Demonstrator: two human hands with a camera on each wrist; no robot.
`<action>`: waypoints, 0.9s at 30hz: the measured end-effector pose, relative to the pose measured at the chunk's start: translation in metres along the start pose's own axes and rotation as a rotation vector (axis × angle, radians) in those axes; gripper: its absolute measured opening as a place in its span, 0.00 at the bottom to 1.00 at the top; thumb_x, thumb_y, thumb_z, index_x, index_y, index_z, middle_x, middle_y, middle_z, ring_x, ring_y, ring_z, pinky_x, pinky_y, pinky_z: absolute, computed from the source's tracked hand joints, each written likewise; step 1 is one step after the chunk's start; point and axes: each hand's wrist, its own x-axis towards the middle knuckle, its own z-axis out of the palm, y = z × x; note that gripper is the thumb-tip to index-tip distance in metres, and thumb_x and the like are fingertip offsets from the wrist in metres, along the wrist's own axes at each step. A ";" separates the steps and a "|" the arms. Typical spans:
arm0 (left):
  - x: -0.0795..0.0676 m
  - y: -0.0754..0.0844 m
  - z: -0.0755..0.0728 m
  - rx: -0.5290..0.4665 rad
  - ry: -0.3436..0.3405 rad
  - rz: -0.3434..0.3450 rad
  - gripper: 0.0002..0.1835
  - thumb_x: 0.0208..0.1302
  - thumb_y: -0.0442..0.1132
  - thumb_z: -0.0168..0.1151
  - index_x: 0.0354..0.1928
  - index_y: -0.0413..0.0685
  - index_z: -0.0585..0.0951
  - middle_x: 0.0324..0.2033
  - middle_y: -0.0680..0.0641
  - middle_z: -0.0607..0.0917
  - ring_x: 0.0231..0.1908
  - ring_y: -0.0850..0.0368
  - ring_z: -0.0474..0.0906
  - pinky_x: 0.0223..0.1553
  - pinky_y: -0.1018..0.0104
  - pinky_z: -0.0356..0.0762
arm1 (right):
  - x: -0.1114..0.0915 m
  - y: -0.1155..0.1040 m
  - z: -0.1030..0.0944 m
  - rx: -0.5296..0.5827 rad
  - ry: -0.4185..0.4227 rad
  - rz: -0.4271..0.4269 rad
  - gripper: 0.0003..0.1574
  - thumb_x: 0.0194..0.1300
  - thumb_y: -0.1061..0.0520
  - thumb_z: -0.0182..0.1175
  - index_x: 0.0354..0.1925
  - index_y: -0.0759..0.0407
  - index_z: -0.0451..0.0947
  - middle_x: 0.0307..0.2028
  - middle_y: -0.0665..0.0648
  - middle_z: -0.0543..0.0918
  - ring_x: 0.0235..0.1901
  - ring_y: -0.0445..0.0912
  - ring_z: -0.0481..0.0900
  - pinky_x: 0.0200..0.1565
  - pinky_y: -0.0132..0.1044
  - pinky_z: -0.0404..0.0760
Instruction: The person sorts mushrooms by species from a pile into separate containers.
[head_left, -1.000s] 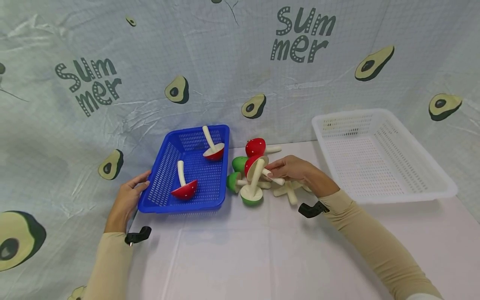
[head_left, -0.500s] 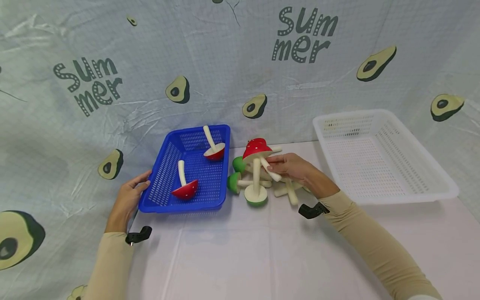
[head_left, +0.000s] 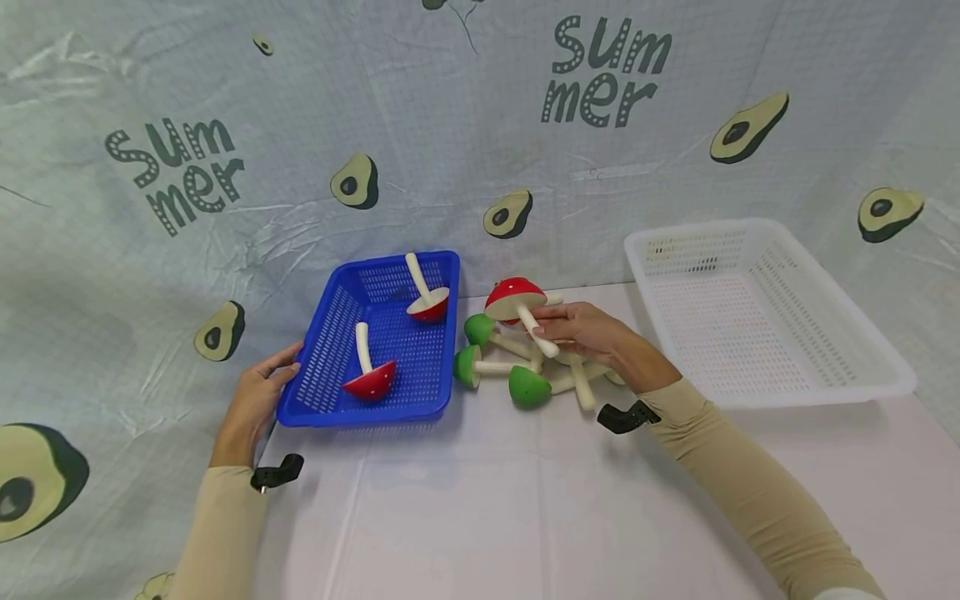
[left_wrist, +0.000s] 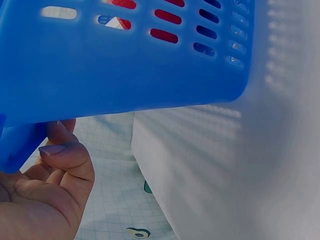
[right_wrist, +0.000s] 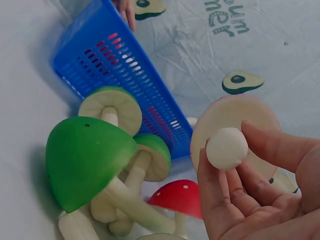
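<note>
My right hand (head_left: 581,327) pinches the white stem of a red-capped toy mushroom (head_left: 514,293), held above the pile with its cap up and stem slanting down. The right wrist view shows thumb and fingers around the stem end (right_wrist: 227,148). Under it lie several green-capped mushrooms (head_left: 529,388), and another red one (right_wrist: 177,197) is partly hidden behind the held one. My left hand (head_left: 262,392) grips the left rim of a blue basket (left_wrist: 125,75), its fingers curled at the edge. Two red mushrooms (head_left: 372,381) lie in that basket, caps down and stems up.
To the right stands a white basket (head_left: 832,396) of similar perforated plastic. Loose pale stems (head_left: 581,385) lie by the right hand. Behind everything hangs a sheet (head_left: 420,100) printed with avocados, and a pale cloth covers the table (head_left: 450,517).
My right hand has lifted the red mushroom off the pile and turned its cap upward. A green mushroom at the front has tipped over sideways. The left hand stays on the blue basket.
</note>
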 end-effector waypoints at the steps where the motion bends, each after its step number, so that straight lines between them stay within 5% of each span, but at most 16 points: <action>1: 0.000 0.000 0.000 -0.001 -0.003 -0.001 0.27 0.80 0.43 0.49 0.76 0.48 0.65 0.65 0.40 0.67 0.50 0.60 0.72 0.42 0.80 0.76 | 0.000 0.000 0.000 0.003 -0.011 -0.003 0.36 0.72 0.66 0.58 0.74 0.68 0.61 0.62 0.62 0.77 0.49 0.39 0.82 0.49 0.33 0.83; 11: 0.001 -0.001 0.000 -0.007 -0.006 -0.001 0.27 0.80 0.44 0.50 0.76 0.48 0.65 0.65 0.41 0.67 0.50 0.60 0.72 0.42 0.81 0.76 | 0.000 -0.009 0.007 0.015 -0.091 -0.030 0.40 0.70 0.69 0.58 0.76 0.66 0.57 0.70 0.65 0.67 0.60 0.48 0.74 0.53 0.32 0.81; 18: -0.001 0.001 0.000 0.002 -0.019 -0.007 0.27 0.80 0.43 0.48 0.77 0.49 0.64 0.66 0.41 0.67 0.50 0.59 0.73 0.42 0.80 0.77 | 0.004 -0.014 0.014 0.048 -0.135 -0.065 0.38 0.69 0.70 0.58 0.74 0.67 0.59 0.68 0.65 0.69 0.57 0.46 0.78 0.51 0.32 0.82; 27: 0.000 0.003 -0.001 0.025 -0.027 0.005 0.27 0.80 0.43 0.48 0.77 0.47 0.64 0.66 0.39 0.67 0.49 0.60 0.73 0.42 0.80 0.77 | 0.011 -0.016 0.023 0.057 -0.152 -0.066 0.38 0.69 0.71 0.57 0.74 0.67 0.61 0.64 0.62 0.73 0.69 0.61 0.69 0.51 0.34 0.82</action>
